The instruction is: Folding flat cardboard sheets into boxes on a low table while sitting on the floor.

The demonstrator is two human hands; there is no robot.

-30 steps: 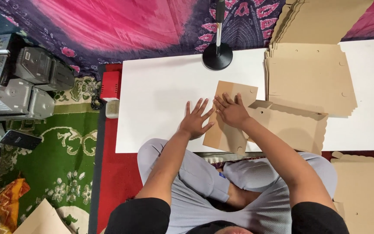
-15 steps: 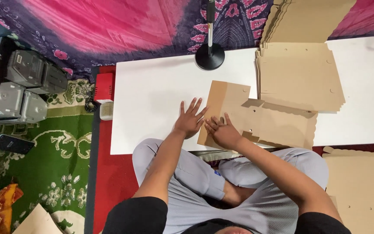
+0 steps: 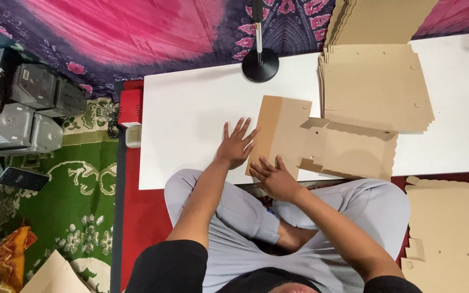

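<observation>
Folding a flat cardboard blank (image 3: 321,144) into shape on the white table (image 3: 191,125), by the look of it. Left hand (image 3: 235,145) open, fingers spread, pressed flat at the left edge of the raised end panel. Right hand (image 3: 275,176) open too, fingers resting on the near corner of the same panel, gripping nothing. Blank lying near the table's front edge, just ahead of the crossed legs, its right part half folded with a scalloped edge. Next move likely calls for creasing the panel firmly along its fold while keeping the rest pinned down

Stack of flat blanks (image 3: 375,87) just beyond, touching the far side of the working piece; more brown sheets (image 3: 451,233) on the floor at right. Round black stand base (image 3: 260,65) at the table's far edge. Red box (image 3: 130,107) with a pale label patch beside the table's left edge; grey metal cases (image 3: 33,108) further left on the green rug (image 3: 77,206)
</observation>
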